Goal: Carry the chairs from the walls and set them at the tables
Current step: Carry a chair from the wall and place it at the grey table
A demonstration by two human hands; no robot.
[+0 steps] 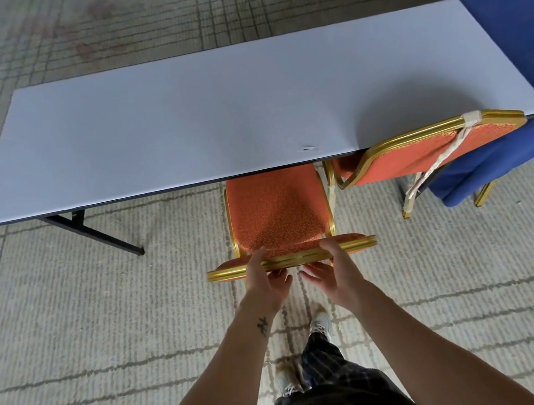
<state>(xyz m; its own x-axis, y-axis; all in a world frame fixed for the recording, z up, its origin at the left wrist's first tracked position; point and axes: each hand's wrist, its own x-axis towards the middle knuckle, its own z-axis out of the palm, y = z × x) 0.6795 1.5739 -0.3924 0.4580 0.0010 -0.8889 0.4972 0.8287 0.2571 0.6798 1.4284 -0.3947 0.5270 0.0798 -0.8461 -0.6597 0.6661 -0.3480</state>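
A chair [278,214] with a padded seat of orange, finely patterned fabric and a ribbed gold metal frame stands at the near long side of the table [210,113], the front of its seat tucked just under the table's edge. The table is a long rectangle with a smooth, matt white top, a thin dark rim and a black folding leg [97,233] angled out beneath its left end. Both hands are on the chair's flat top rail, close together near its middle. The left hand [265,280] has its thumb laid over the front of the rail and its fingers curled up behind it, clasping the rail. The right hand [335,273] does the same, thumb across the gold bar and fingers loosely bent beneath. To the right, a second chair [424,152] of the same orange cloth and gold frame sits against the table's right end, with a pale cloth strip [442,155] knotted over its back and trailing down. A blue cloth [519,43] drapes the next surface to the right, hanging in soft folds. The carpet [70,335] is beige, ribbed, and crossed by faded grey grid lines. Below are checked trousers [327,359] and white laced shoes [321,322].
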